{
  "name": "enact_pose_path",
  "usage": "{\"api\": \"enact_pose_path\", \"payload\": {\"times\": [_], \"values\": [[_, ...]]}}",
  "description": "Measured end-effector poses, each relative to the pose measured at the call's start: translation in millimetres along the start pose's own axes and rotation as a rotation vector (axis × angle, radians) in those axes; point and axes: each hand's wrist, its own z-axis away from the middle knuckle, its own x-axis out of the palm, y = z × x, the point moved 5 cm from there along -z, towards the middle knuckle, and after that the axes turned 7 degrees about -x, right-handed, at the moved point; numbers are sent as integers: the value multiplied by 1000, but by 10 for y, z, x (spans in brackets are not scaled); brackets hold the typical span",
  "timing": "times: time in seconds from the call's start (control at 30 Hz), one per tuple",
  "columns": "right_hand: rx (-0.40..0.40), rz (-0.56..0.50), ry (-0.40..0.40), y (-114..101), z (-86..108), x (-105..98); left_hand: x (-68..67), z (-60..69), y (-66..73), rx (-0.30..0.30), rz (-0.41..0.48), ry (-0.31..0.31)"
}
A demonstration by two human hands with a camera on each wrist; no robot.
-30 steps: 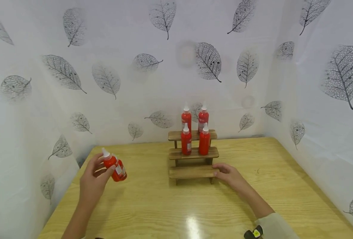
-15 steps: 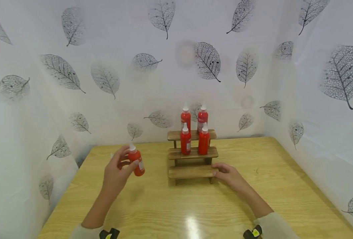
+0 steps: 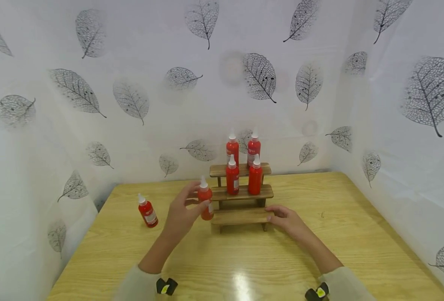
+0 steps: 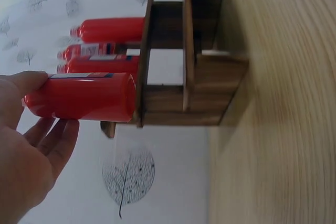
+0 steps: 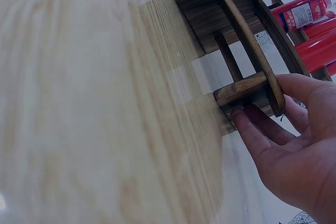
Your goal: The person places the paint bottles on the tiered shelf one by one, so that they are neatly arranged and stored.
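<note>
A red squeeze bottle with a white pointed nozzle (image 3: 205, 202) is held upright between the thumb and fingers of my left hand (image 3: 182, 213). It hangs above the table at the left end of a three-step wooden display stand (image 3: 238, 216). In the left wrist view, the held bottle (image 4: 84, 96) lies in front of the stand's upper steps. My right hand (image 3: 291, 223) grips the right end of the lowest step; in the right wrist view its thumb and fingers (image 5: 254, 135) are around the step and its leg support. Similar red bottles stand on the middle step (image 3: 232, 180) and top step (image 3: 253, 152), two on each.
Another red bottle (image 3: 148, 212) stands alone on the left part of the wood-grain table (image 3: 222, 259). White sheeting printed with dark leaves (image 3: 192, 108) closes off the back and both sides.
My left hand has carried its bottle rightward from beside the lone bottle to the stand's left end, leaving the lone bottle in plain view. The right hand stays on the stand.
</note>
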Motion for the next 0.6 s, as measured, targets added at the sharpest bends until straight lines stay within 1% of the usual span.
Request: {"api": "enact_pose_path", "payload": {"times": [0.07,0.27,0.43,0.6], "values": [[4,0,3,-1,2,2,111,-33,-5,-1,3,-13],[3,4,12,7,-1,5,455,-105,-12,-1,7,-80],[-11,7,10,13,-13,1,706,-164,-7,-11,-12,-129],[-14,13,4,14,-12,-4,946,-207,44,15,-36,-181]]}}
